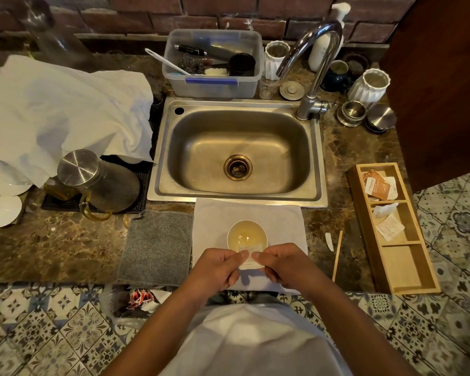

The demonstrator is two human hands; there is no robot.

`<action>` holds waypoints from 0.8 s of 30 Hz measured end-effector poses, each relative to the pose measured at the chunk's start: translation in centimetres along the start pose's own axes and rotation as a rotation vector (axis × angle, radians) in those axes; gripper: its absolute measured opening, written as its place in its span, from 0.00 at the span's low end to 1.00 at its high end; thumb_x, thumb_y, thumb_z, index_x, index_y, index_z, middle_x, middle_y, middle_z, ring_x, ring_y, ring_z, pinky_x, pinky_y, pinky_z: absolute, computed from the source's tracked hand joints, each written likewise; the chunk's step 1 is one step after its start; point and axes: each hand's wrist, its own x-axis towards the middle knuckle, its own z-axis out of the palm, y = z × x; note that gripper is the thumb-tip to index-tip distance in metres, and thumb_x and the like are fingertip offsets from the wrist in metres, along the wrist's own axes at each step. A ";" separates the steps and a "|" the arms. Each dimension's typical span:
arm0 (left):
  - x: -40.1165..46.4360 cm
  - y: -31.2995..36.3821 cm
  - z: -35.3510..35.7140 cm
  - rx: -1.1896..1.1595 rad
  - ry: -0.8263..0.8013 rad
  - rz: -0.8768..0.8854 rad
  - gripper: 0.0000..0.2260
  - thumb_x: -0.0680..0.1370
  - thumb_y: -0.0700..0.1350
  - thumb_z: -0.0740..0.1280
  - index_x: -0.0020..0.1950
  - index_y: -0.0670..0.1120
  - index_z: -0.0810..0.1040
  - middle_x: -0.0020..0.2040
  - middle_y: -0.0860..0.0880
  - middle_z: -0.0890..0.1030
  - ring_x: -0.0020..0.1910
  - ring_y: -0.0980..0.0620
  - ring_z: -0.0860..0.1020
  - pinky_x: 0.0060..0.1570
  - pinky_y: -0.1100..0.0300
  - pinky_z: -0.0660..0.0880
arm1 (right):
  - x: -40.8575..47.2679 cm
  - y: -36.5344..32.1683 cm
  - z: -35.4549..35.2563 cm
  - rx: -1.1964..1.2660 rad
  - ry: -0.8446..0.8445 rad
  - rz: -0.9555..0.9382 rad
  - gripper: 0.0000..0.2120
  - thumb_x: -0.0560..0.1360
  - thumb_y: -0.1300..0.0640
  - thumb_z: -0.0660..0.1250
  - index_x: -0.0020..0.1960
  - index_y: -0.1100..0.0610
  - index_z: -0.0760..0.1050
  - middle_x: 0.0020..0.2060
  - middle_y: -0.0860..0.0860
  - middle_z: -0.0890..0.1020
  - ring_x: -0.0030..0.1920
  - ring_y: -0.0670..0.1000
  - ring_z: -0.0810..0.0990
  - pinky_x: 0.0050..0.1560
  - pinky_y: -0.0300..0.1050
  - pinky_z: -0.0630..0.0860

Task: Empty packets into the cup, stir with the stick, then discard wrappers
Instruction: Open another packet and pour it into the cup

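Observation:
A white cup (247, 234) with pale liquid stands on a white cloth (282, 218) in front of the sink. Just over its near rim I hold a small white packet (251, 258) between both hands. My left hand (219, 268) pinches its left side and my right hand (280, 263) pinches its right side, thumbs meeting at the top edge. A wooden stir stick (337, 256) lies on the counter to the right, beside a torn white strip (329, 241). More packets (379, 185) sit in a wooden tray (407, 270).
The steel sink (239, 150) with a faucet (314, 63) is behind the cup. A grey mat (155, 245) lies left of the cloth, a metal-lidded jug (98, 180) further left. A bag with used wrappers (143, 298) hangs below the counter edge.

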 end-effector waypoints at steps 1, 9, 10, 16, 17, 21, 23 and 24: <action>0.0 0.0 0.0 0.002 -0.003 -0.002 0.20 0.80 0.53 0.68 0.37 0.37 0.77 0.24 0.46 0.72 0.21 0.54 0.64 0.24 0.63 0.62 | 0.0 0.0 0.0 -0.001 -0.001 0.003 0.20 0.78 0.49 0.70 0.30 0.57 0.78 0.25 0.54 0.76 0.26 0.50 0.68 0.29 0.41 0.65; 0.2 0.1 0.0 -0.028 0.022 -0.046 0.21 0.80 0.53 0.67 0.32 0.42 0.74 0.23 0.47 0.73 0.20 0.53 0.63 0.25 0.61 0.60 | 0.0 -0.4 0.0 0.046 0.008 0.004 0.20 0.80 0.51 0.69 0.32 0.58 0.78 0.25 0.54 0.75 0.25 0.49 0.68 0.29 0.40 0.65; 0.2 0.1 0.0 -0.037 0.023 -0.056 0.21 0.80 0.53 0.67 0.32 0.43 0.74 0.23 0.47 0.74 0.20 0.53 0.64 0.25 0.61 0.60 | 0.0 -0.4 -0.1 0.056 0.004 0.007 0.20 0.80 0.52 0.68 0.32 0.58 0.77 0.25 0.54 0.75 0.24 0.48 0.67 0.28 0.40 0.64; 0.3 0.2 -0.1 -0.123 0.013 -0.067 0.20 0.82 0.51 0.66 0.30 0.46 0.79 0.24 0.45 0.74 0.19 0.53 0.64 0.21 0.64 0.59 | -0.1 -0.4 -0.4 0.166 -0.019 0.054 0.17 0.80 0.53 0.68 0.35 0.60 0.79 0.25 0.55 0.73 0.21 0.46 0.65 0.25 0.37 0.61; 0.3 0.2 -0.1 -0.138 0.012 -0.072 0.20 0.82 0.50 0.65 0.31 0.46 0.80 0.24 0.45 0.74 0.19 0.53 0.64 0.21 0.64 0.58 | -0.1 -0.4 -0.4 0.176 -0.017 0.061 0.17 0.80 0.52 0.68 0.36 0.60 0.79 0.25 0.55 0.73 0.21 0.46 0.65 0.25 0.37 0.61; 0.3 0.0 -0.2 -0.187 0.008 -0.087 0.17 0.82 0.48 0.65 0.35 0.44 0.81 0.24 0.45 0.73 0.18 0.54 0.63 0.22 0.64 0.56 | 0.0 -0.3 -0.3 0.175 -0.007 0.060 0.18 0.80 0.53 0.68 0.34 0.60 0.80 0.26 0.58 0.73 0.20 0.47 0.65 0.23 0.36 0.61; 0.4 0.0 -0.2 -0.189 0.009 -0.088 0.17 0.82 0.48 0.65 0.36 0.43 0.81 0.24 0.45 0.73 0.18 0.54 0.63 0.21 0.64 0.56 | 0.0 -0.3 -0.3 0.178 -0.006 0.065 0.18 0.80 0.54 0.68 0.33 0.59 0.79 0.26 0.58 0.72 0.20 0.46 0.65 0.24 0.36 0.60; 0.3 0.0 -0.2 -0.188 0.010 -0.089 0.16 0.82 0.48 0.65 0.36 0.43 0.81 0.24 0.45 0.73 0.18 0.54 0.63 0.21 0.64 0.56 | 0.0 -0.3 -0.3 0.177 -0.004 0.067 0.19 0.80 0.54 0.68 0.32 0.58 0.79 0.26 0.58 0.72 0.20 0.46 0.64 0.24 0.36 0.60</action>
